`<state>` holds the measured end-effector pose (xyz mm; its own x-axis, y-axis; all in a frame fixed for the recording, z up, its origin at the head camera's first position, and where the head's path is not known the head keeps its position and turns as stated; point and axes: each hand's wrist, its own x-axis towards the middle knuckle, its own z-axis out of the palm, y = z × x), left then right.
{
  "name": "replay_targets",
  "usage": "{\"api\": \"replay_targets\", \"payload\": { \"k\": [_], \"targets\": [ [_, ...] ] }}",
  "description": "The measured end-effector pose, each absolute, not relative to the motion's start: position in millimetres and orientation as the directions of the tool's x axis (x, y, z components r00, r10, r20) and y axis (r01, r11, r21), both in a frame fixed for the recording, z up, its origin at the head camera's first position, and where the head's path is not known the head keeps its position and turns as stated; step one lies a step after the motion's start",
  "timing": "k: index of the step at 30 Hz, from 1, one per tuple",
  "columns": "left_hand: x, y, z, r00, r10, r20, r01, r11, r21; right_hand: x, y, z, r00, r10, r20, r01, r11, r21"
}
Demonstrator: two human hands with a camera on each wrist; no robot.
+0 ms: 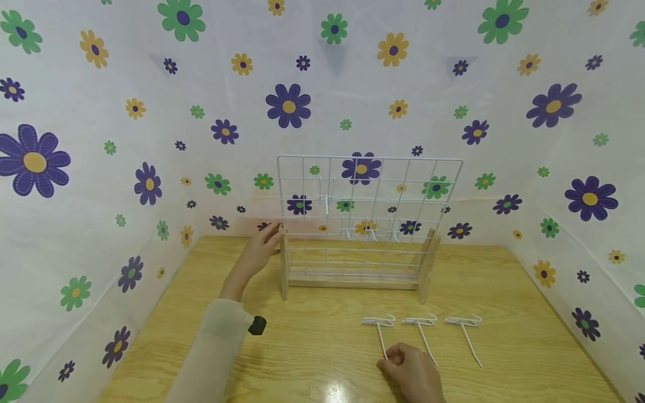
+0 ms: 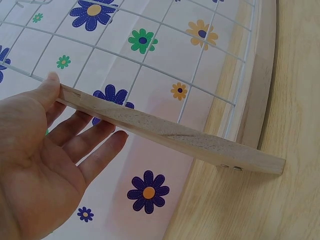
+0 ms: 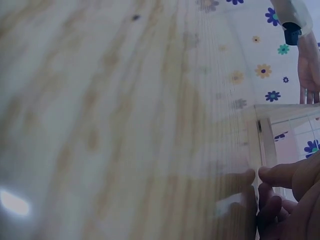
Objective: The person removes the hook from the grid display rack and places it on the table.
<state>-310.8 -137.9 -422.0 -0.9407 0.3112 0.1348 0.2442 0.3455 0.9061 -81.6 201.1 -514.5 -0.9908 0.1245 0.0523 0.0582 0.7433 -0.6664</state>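
Observation:
A white wire grid (image 1: 353, 196) stands in a wooden stand (image 1: 353, 281) on the table. My left hand (image 1: 259, 252) holds the upper end of the stand's left post (image 2: 165, 130), thumb at its tip and fingers against its outer side. Several white hooks hang on the grid, one higher (image 1: 326, 202) and the others in a lower row. Three more hooks lie in front of the stand. My right hand (image 1: 413, 372) pinches the free end of the leftmost hook (image 1: 381, 338), which still lies on the table. In the right wrist view, the fingers (image 3: 285, 175) are close to the tabletop and the hook is hidden.
To the right of the pinched hook lie the middle hook (image 1: 422, 336) and the right hook (image 1: 470, 338). The wooden table (image 1: 302, 347) is bounded at the back and sides by a flower-print sheet (image 1: 242, 89). A black device (image 1: 257, 325) is on the left wrist.

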Motion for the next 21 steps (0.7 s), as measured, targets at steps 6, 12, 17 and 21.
{"api": "replay_targets", "payload": {
  "k": [6,12,17,21],
  "targets": [
    [-311.0,-137.5,-422.6,-0.939,0.313,0.144,0.250,0.332,0.909,-81.2,200.2,-514.7,-0.991,0.129,0.044,0.066,0.738,-0.672],
    [-311.4,-137.8,-423.6,-0.938,0.314,0.146,0.253,0.332,0.909,-81.5,199.9,-514.8,-0.991,0.130,0.044,0.068,0.745,-0.664],
    [-310.8,-137.8,-423.5,-0.939,0.313,0.140,0.246,0.330,0.911,-81.8,200.4,-514.8,-0.991,0.128,0.042,0.069,0.750,-0.658],
    [-311.4,-137.8,-423.6,-0.942,0.308,0.137,0.240,0.329,0.913,-81.9,200.5,-514.9,-0.991,0.129,0.043,0.069,0.750,-0.658]
  ]
}}
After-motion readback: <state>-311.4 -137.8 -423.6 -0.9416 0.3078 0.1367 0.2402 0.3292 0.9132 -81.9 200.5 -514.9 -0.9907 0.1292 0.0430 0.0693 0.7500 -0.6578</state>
